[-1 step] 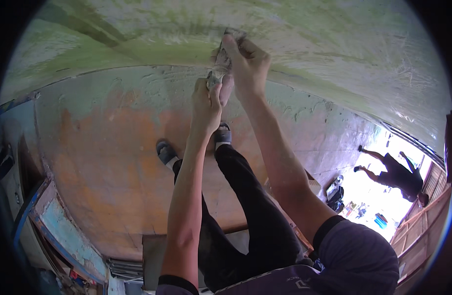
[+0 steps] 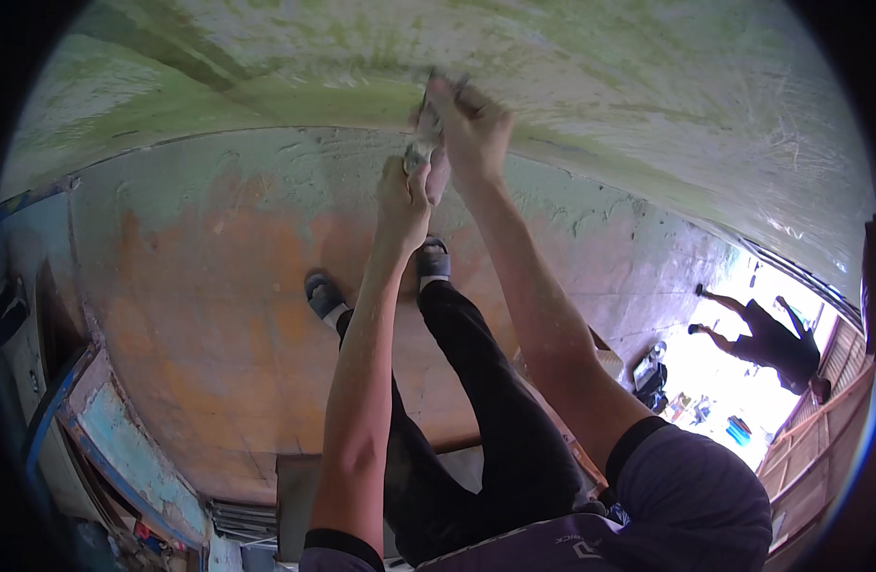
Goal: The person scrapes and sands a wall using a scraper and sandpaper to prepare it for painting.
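Note:
Both of my hands are raised together in front of a large green-and-white streaked surface. My right hand is closed on a flat, grey-smeared piece, its fingertips right up at the green surface. Blur hides the exact kind of this piece. Just below and to the left, my left hand is closed around a pale grey, paste-smeared thing, thumb on top. A pinkish part shows beside that thumb; I cannot tell whether it is a handle or fingers. Whether the two held things are joined is unclear.
My sandalled feet stand on a worn orange and green floor. A dark box-like thing is behind my legs. Worn blue boards lean at the left. Another person walks in the bright opening at the right.
My right hand has shifted slightly down and to the left, and it is blurred now. The left hand has moved only a little, to the right. Both grips stay closed.

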### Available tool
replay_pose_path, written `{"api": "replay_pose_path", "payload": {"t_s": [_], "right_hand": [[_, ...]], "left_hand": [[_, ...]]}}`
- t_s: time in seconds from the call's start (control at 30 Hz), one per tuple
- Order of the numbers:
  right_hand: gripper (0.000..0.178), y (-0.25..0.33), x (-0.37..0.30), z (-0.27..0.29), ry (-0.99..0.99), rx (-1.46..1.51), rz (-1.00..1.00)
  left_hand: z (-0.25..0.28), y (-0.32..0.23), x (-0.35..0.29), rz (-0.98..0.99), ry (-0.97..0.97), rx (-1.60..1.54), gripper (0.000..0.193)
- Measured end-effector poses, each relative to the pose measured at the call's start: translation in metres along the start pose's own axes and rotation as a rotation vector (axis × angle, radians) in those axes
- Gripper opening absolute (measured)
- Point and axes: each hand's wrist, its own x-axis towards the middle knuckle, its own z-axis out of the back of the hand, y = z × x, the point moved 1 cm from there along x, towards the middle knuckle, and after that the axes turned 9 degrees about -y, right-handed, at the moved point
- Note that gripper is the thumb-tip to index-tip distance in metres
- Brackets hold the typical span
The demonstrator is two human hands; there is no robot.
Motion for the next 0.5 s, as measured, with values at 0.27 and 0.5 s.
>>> {"api": "replay_pose_path", "payload": {"t_s": [0.27,0.5], "right_hand": [[0.024,-0.011,-0.006,-0.022,0.062,0.064,-0.03],[0.025,-0.074,0.015,-0.016,0.05,-0.122,-0.041]], "left_hand": [[0.011,0.044,0.012,0.005,0.03,0.077,0.035],[0.0,0.055,0.006,0.055,0.071,0.09,0.038]]}}
